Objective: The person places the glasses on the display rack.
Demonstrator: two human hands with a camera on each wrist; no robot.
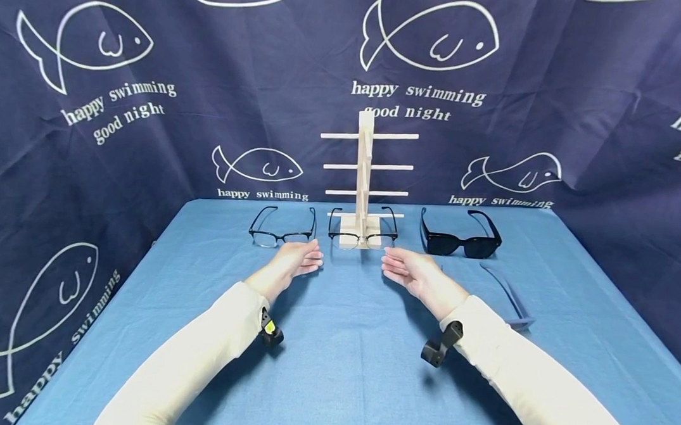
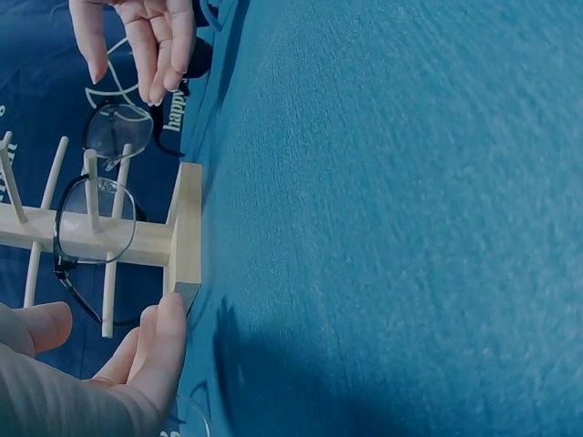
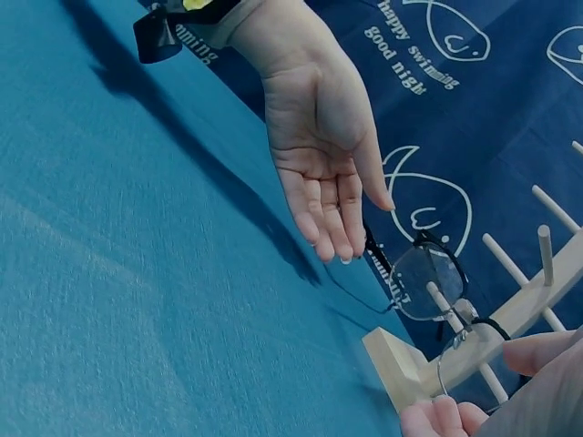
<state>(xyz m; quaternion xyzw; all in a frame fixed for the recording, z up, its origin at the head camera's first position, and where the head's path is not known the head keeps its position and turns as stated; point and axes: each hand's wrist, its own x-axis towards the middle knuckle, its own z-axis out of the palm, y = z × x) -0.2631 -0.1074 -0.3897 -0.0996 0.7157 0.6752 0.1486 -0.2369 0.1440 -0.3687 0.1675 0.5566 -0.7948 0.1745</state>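
Observation:
A pair of eyeglasses with black upper rims (image 1: 339, 234) sits at the lowest pegs of a pale wooden display stand (image 1: 363, 175), front towards me. On its left side my left hand (image 1: 293, 261) reaches forward, palm inward, fingers loosely extended. My right hand (image 1: 423, 276) mirrors it on the right, thumb apart from the fingers. In the left wrist view, a lens of these glasses (image 2: 130, 223) shows between the two hands. A gap is visible between the left hand (image 3: 319, 155) and the frame in the right wrist view. Neither hand holds anything.
Black-framed eyeglasses (image 1: 285, 237) lie at the back left, close to the left hand. Black sunglasses (image 1: 464, 244) lie at the back right. Blue-framed glasses (image 1: 510, 296) are partly hidden behind the right forearm. A dark fish-print cloth (image 1: 277, 95) hangs around the blue table (image 1: 334, 364).

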